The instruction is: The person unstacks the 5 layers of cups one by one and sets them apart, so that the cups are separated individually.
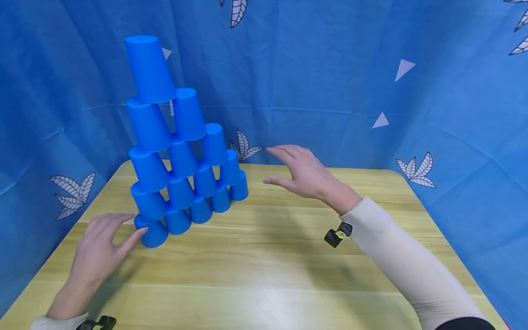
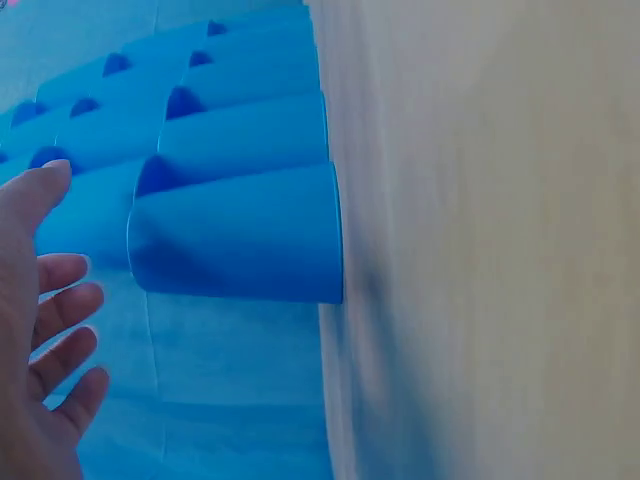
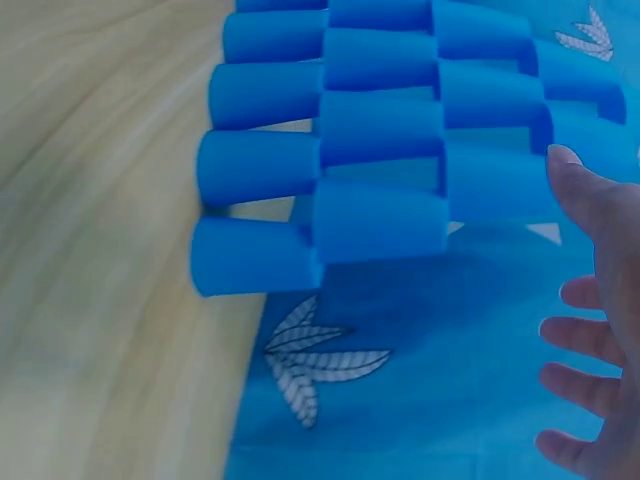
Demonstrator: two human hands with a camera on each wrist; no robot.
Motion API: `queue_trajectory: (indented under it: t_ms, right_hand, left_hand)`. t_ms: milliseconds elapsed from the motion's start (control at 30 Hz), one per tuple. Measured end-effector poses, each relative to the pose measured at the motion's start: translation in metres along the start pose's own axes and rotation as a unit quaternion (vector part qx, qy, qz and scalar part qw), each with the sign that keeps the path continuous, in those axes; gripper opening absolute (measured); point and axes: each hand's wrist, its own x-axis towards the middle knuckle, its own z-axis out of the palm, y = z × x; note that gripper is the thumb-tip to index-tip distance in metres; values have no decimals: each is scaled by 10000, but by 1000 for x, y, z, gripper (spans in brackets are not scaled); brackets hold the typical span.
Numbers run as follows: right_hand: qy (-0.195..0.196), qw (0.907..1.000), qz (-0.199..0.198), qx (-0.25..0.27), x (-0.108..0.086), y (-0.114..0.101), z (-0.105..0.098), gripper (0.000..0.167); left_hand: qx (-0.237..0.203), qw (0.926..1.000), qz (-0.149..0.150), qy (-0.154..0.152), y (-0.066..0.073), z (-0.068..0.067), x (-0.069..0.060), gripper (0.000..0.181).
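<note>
Blue cups stand upside down in a stepped, triangular wall at the left of the table, with a single cup (image 1: 150, 71) on top. My left hand (image 1: 96, 252) is beside the bottom-row cup (image 1: 153, 234) at the near left end, fingers spread; its thumb overlaps that cup in the head view. In the left wrist view, a gap separates this hand (image 2: 15, 330) from the nearest bottom cup (image 2: 240, 240). Right of the wall, my right hand (image 1: 307, 176) hovers with fingers extended, holding nothing. The right wrist view shows that hand (image 3: 620, 250) apart from the bottom end cup (image 3: 250, 255).
The light wooden table (image 1: 255, 256) extends in front and to the right of the cups. A blue curtain (image 1: 313, 82) with leaf and triangle prints hangs behind it and along both sides. Small black devices are strapped at both wrists.
</note>
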Motion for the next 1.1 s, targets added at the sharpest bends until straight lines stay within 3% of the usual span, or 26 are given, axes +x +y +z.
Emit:
queue_trajectory:
  t_ms: [133,267,467,633,833,1100]
  right_hand:
    - [86,9999,-62,-75,14,-7,-11,76]
    - [140,9997,-140,-125,28,-17,-22,77]
    - [188,9995,-240,-125,51,-34,-44,78]
    - [123,9996,-205,-123,71,-48,-58,80]
    - [-26,9998,-26,-191,95,-66,-72,80]
    - [69,9998,162,-52,124,-93,-87,81]
  left_hand:
    - [61,9977,-432,-514,-9,1,5,59]
    - [126,9890,-797,-1241,-15,1,11,64]
    - [194,9795,-659,-1896,-26,4,21,72]
    - [129,9737,-630,-2187,-32,6,25,70]
    - [-137,9642,-826,-2514,-37,10,22,63]
    - [-351,9554,-1138,-2702,-38,11,16,64]
